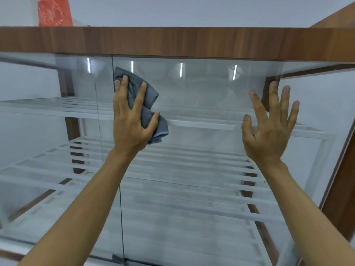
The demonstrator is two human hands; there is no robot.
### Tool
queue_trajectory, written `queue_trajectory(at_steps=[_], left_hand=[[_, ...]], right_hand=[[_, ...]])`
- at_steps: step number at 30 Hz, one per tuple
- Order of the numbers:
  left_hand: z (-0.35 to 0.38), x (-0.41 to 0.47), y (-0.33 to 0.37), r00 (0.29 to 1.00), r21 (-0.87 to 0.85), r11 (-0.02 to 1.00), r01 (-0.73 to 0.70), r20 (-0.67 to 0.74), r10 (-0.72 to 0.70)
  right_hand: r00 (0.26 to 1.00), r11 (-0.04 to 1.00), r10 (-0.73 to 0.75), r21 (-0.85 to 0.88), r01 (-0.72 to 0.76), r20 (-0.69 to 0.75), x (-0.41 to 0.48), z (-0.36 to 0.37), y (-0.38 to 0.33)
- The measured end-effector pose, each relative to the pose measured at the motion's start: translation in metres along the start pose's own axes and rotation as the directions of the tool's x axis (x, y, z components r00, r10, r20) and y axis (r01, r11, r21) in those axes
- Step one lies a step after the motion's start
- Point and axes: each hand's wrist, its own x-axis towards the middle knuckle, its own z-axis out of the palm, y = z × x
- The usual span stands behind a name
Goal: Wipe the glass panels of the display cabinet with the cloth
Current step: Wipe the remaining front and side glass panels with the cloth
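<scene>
The left hand [130, 121] presses the cloth [151, 96] flat to the glass [201, 89], fingers straight and spread, near the panel seam under the cabinet [172, 42] top. The right hand [269, 131], splayed and holding nothing, seems to rest on the same pane.

Orange plastic bag [54, 13] top left, against white wall [192, 10].
</scene>
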Motion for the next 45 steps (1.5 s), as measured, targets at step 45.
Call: queue_trajectory(at_steps=[45], left_hand=[[0.040, 0.025, 0.081, 0.995, -0.098, 0.990, -0.103, -0.005, 0.103]], right_hand=[[0.994, 0.996, -0.093, 0.015, 0.092, 0.050, -0.002, -0.006, 0.018]])
